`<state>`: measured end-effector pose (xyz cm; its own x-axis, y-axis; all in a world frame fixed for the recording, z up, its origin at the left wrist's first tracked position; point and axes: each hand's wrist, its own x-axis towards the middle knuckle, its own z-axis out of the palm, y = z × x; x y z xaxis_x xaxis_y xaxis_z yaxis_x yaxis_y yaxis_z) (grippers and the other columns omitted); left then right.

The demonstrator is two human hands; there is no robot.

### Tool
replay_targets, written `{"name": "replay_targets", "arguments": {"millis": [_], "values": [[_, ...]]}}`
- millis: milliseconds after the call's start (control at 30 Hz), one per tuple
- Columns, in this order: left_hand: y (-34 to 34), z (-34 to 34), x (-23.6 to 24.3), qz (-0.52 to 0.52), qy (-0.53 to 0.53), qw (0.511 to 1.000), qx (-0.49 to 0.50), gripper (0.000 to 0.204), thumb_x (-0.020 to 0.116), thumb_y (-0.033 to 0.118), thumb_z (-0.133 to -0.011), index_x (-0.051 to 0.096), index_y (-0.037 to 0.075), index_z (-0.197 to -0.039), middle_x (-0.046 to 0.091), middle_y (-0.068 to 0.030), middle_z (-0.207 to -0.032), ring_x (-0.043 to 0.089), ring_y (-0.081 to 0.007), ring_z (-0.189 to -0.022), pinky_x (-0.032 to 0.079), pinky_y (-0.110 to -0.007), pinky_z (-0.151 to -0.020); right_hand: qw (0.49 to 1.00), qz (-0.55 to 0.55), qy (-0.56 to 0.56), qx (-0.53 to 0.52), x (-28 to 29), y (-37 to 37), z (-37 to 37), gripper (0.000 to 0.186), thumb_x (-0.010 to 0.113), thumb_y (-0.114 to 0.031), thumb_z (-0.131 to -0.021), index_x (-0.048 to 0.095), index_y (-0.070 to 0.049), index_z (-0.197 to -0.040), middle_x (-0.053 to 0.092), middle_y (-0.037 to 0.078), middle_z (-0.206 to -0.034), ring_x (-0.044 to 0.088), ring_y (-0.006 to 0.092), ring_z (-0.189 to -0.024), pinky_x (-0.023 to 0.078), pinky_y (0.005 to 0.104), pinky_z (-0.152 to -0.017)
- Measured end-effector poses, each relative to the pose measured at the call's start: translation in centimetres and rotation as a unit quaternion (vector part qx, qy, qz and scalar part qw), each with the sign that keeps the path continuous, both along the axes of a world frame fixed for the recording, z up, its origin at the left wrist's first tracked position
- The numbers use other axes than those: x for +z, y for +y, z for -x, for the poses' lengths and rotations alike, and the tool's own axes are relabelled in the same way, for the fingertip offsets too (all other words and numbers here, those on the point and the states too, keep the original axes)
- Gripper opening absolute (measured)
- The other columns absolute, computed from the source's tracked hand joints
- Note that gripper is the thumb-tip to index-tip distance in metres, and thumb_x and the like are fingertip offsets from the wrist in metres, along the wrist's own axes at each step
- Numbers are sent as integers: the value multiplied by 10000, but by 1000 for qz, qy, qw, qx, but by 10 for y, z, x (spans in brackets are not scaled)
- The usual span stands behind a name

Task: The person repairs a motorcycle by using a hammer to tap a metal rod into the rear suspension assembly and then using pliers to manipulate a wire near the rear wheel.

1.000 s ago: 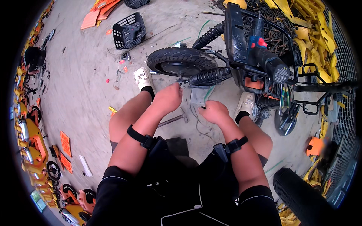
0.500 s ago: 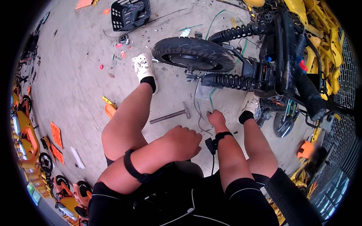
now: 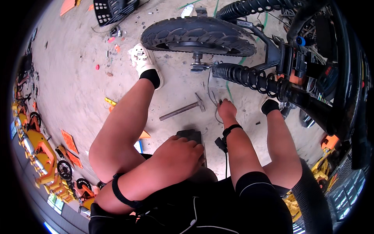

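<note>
My right hand [image 3: 226,110] is low over the floor with its fingers pinched. A small dark tip shows at the fingertips, too small to name. A thin grey wire [image 3: 213,99] loops on the floor beside that hand. My left hand [image 3: 180,156] is closed in front of my body, knuckles up, over a dark flat-topped object [image 3: 191,135]. Its palm side is hidden, so what it holds cannot be made out. Left of my right hand lies a hammer [image 3: 182,110]. Beyond it is a black-tyred wheel [image 3: 198,35], lying sideways with a coil-spring shock absorber [image 3: 249,78] attached.
The dark vehicle frame [image 3: 343,89] fills the right side. My left shoe [image 3: 142,62] is beside the tyre. A black plastic basket [image 3: 111,11] lies far left amid scattered debris. Orange panels [image 3: 69,141] and yellow vehicle parts [image 3: 41,150] line the left; more yellow parts [image 3: 321,167] are at right.
The view has shifted closer to the wheel and frame. My right hand's fingertips now show a small dark tip. The dark flat-topped object has come into sight beyond my left hand.
</note>
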<state>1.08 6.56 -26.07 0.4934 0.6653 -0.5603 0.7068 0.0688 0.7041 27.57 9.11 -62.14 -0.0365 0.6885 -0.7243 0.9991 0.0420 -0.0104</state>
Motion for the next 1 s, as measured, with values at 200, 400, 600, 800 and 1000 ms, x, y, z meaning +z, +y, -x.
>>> {"name": "replay_targets", "arguments": {"millis": [200, 400, 600, 800, 1000], "values": [[16, -4, 11, -4, -1, 1000, -9, 228, 645, 256, -916, 603, 44, -990, 646, -126, -917, 649, -333, -870, 502, -441, -795, 999, 40, -19, -12, 18, 15, 4, 586, 680, -514, -878, 570, -43, -1209, 653, 177, -1199, 647, 343, -1126, 540, 467, -906], [35, -16, 20, -26, -10, 999, 18, 275, 660, 245, -916, 646, 52, -1111, 663, -149, -1041, 629, -370, -995, 501, -443, -876, 1000, 3, 22, -22, 49, 40, -9, 661, 729, -520, -824, 596, -34, -1252, 645, 181, -1241, 620, 357, -1171, 517, 472, -955], [57, -53, 22, -66, 3, 997, -37, 232, 647, 246, -937, 654, 39, -1040, 661, -154, -1022, 631, -374, -953, 515, -437, -840, 993, 111, 29, 12, 138, 98, -60, 566, 691, -541, -835, 736, -53, -1119, 700, 156, -1191, 654, 347, -1117, 524, 449, -933], [73, -96, 8, -80, -57, 994, -54, 246, 653, 250, -928, 635, 32, -1042, 657, -181, -1017, 643, -371, -953, 516, -433, -837, 997, -47, 4, -59, 248, 151, -181, 498, 611, -458, -900, 729, -23, -1113, 703, 194, -1165, 664, 378, -1096, 528, 471, -929], [72, -129, -8, -116, -21, 991, -63, 270, 635, 207, -925, 615, 23, -1121, 658, -198, -1042, 644, -376, -976, 517, -439, -856, 915, -306, 118, -236, 352, 197, -285, 275, 595, -205, -867, 707, -47, -1063, 711, 234, -1060, 674, 401, -1027, 524, 451, -915]]}}
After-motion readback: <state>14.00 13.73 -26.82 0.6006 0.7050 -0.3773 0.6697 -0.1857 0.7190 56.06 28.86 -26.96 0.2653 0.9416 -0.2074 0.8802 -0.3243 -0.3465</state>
